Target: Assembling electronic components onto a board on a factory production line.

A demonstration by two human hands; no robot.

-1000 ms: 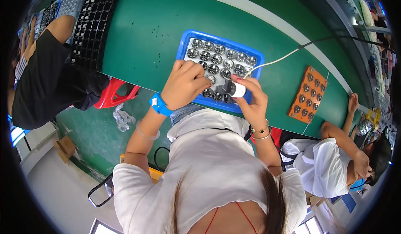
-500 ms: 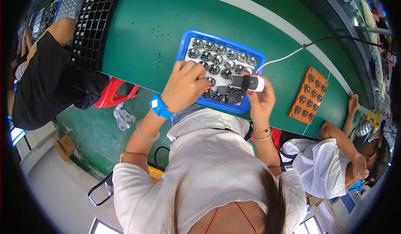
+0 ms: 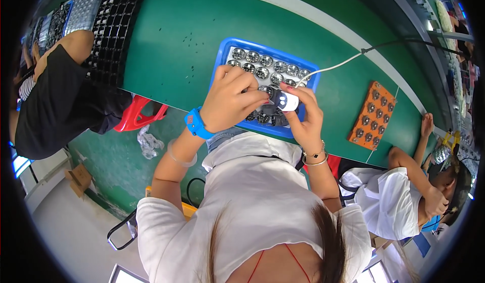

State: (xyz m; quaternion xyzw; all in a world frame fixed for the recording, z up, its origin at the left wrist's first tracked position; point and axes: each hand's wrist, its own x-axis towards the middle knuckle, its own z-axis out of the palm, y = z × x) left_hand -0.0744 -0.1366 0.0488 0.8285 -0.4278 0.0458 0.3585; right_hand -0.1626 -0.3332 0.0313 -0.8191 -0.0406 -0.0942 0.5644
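Over the near half of a blue tray (image 3: 218, 63), both my hands meet at a small white and black device (image 3: 288, 101) with a cable. My right hand (image 3: 307, 121) grips it between thumb and fingers, its white end with two pale spots turned upward. Thumb and fingers of my left hand (image 3: 231, 101) are pinched together at the device's dark end; whatever they hold there is hidden. Round, shiny, dark-patterned parts (image 3: 266, 60) lie in rows on a white liner in the tray. A few grey pieces rest below the device, partly covered by my hands.
The device's pale cable (image 3: 336, 68) runs to the right across the green table (image 3: 166, 10). An orange board (image 3: 370, 116) with round parts lies at right, near a co-worker (image 3: 386, 197). Dark specks (image 3: 191, 45) dot the table; a black gridded tray (image 3: 113, 30) stands left.
My left hand has moved right to the device. My right hand has shifted slightly left and turned the device, so its white end faces up.
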